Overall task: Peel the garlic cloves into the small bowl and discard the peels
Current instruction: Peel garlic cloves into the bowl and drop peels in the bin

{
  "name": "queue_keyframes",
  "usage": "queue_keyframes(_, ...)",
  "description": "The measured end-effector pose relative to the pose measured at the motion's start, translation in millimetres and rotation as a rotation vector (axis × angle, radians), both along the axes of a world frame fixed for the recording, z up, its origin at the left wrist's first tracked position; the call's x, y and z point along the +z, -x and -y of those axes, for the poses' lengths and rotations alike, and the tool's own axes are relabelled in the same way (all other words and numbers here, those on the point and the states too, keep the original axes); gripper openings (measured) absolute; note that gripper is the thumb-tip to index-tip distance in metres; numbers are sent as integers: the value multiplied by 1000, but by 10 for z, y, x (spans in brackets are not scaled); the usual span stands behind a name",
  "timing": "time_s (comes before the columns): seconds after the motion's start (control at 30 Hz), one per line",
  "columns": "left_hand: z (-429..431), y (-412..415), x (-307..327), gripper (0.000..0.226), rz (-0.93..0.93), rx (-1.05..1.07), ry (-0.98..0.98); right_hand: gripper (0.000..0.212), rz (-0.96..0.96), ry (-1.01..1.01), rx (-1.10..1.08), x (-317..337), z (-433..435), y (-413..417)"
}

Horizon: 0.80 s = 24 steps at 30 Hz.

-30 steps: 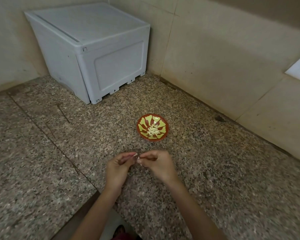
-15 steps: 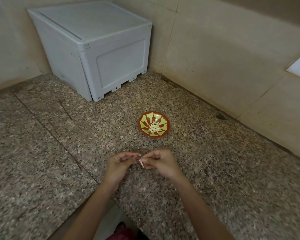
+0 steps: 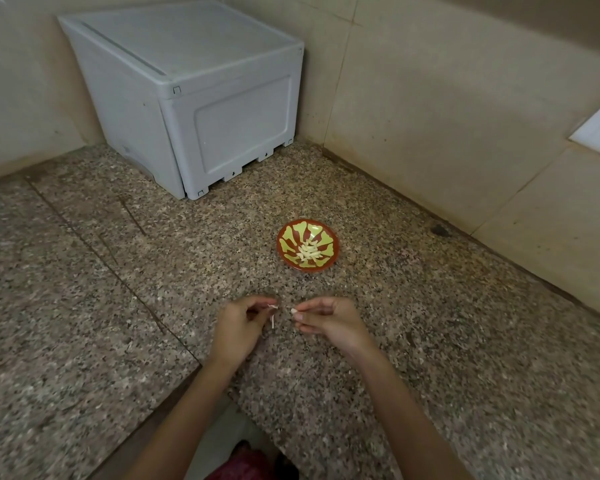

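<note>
Near counter edge (image 3: 193, 368): left hand (image 3: 238, 327) pinches peel (image 3: 273, 317), right hand (image 3: 329, 318) clove (image 3: 293, 311).

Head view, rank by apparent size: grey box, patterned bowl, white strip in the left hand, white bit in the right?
Grey plastic box
Red-and-yellow patterned small bowl
Thin white strip
Small white bit: close to the strip, ranking unsure

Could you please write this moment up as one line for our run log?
left hand: pinches peel | right hand: pinches clove | hands: apart | bowl: holds peeled cloves
</note>
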<state>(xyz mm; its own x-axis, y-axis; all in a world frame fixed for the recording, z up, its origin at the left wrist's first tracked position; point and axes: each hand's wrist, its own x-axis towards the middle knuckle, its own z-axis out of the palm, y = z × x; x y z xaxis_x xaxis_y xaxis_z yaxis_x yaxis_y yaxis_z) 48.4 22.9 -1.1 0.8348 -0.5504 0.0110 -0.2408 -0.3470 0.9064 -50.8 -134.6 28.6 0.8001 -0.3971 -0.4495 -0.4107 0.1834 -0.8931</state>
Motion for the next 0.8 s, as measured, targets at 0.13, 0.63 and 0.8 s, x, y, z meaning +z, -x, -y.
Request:
queue_keyframes(0.13, -15, 38, -71, 33, 197, -21, -100, 18, 19, -13, -46, -37, 10, 77)
queue_keyframes(0.63, 49, 304, 67, 21, 234, 42, 22, 17, 48, -110, -166, -50, -166, 193)
queue_keyframes(0.8, 98, 375, 46, 13, -244, 115, 225, 18, 89, -66, -177, -17, -227, 197)
